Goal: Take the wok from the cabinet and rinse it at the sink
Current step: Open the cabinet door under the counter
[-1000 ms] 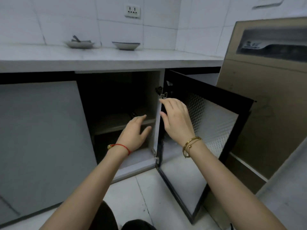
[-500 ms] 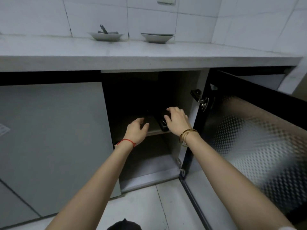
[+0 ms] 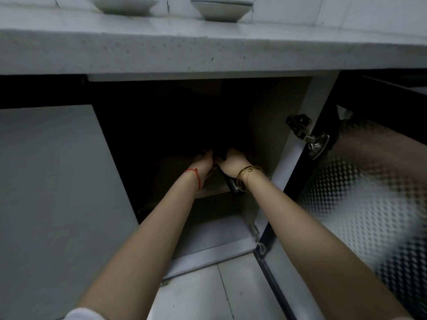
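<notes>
The cabinet point(image 3: 233, 248) under the counter stands open, and its inside is very dark. Both arms reach in above its middle shelf point(image 3: 215, 192). My left hand point(image 3: 204, 162), with a red string at the wrist, lies stretched forward, its fingertips lost in the dark. My right hand point(image 3: 232, 161), with gold bangles, curls over a dark shape close beside it. A black handle with a metal end point(image 3: 232, 184) sticks out toward me under the right wrist; the wok's body is hidden in shadow.
The black-framed cabinet door point(image 3: 369, 204) with patterned glass hangs open on the right, close to my right forearm, on a metal hinge point(image 3: 309, 137). A closed grey door point(image 3: 53, 181) is on the left. Two bowls point(image 3: 219, 10) stand on the countertop point(image 3: 208, 49) overhead.
My view has moved closer and lower toward the cabinet. Both hands have gone deeper over the shelf and come together; the right hand left the door's edge a second ago.
</notes>
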Tool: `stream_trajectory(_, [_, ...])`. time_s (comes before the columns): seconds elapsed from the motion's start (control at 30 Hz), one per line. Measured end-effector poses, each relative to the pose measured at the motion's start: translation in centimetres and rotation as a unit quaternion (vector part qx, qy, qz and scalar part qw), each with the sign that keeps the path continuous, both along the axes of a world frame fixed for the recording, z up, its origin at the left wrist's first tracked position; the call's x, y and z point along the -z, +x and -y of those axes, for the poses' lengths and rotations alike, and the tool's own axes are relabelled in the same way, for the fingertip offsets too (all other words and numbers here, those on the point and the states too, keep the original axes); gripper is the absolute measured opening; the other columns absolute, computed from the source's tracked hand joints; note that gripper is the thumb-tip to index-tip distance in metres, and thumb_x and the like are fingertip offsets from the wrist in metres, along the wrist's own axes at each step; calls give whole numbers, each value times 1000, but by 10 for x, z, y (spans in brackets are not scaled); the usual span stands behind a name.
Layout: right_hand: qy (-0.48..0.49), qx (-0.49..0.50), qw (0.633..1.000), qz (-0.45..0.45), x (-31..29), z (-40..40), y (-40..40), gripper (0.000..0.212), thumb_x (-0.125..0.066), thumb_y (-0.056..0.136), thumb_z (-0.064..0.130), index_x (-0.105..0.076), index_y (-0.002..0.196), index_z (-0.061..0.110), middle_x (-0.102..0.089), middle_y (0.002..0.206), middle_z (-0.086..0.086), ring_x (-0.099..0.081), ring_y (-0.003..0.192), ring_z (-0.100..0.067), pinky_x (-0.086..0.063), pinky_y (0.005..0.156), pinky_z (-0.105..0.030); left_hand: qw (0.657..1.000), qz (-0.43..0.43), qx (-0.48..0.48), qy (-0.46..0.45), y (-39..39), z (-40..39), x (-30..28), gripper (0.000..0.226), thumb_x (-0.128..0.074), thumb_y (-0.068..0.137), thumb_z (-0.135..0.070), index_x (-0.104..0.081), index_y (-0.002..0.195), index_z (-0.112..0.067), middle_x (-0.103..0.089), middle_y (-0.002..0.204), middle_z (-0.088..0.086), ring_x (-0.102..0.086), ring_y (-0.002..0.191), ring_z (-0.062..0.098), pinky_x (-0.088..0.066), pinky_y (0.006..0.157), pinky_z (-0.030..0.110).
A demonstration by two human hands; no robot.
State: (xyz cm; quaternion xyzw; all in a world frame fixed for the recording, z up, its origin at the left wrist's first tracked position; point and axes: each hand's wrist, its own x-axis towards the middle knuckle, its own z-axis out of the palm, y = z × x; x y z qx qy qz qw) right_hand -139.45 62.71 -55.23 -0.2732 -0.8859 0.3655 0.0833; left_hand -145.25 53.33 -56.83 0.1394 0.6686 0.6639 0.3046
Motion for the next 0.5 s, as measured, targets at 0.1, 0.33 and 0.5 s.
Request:
stream_trajectory(0.1, [-66, 16, 997, 33, 8, -4, -12, 23, -44, 99, 31, -55, 90, 13, -54, 80, -8, -54, 70, -22, -45, 61, -30, 998, 51, -3, 26, -6, -10, 3, 36, -40, 101, -26, -46, 132, -8, -58, 117, 14, -58, 98, 20, -48, 95, 36])
stream_trajectory(0.33, [-364, 71, 928, 32, 5, -4, -19, 35, -45, 98, 39, -49, 79, 10, -50, 60, -5, -50, 35, -11, -46, 40, -22, 984, 160, -16, 72, -7, -18, 1, 21, -38, 102, -28, -52, 96, -12, -53, 80, 5, -46, 60, 12, -37, 35, 14])
stream_trajectory(0.5, [-415, 94, 905, -23, 10, 8, -20, 29, -47, 98, 34, -45, 80, 12, -44, 60, -3, -43, 27, -7, -37, 32, -14, 982, 172, -24, 79, -5, -11, 0, 26, -38, 102, -27, -52, 83, -17, -52, 80, 5, -42, 59, 12, -35, 34, 13])
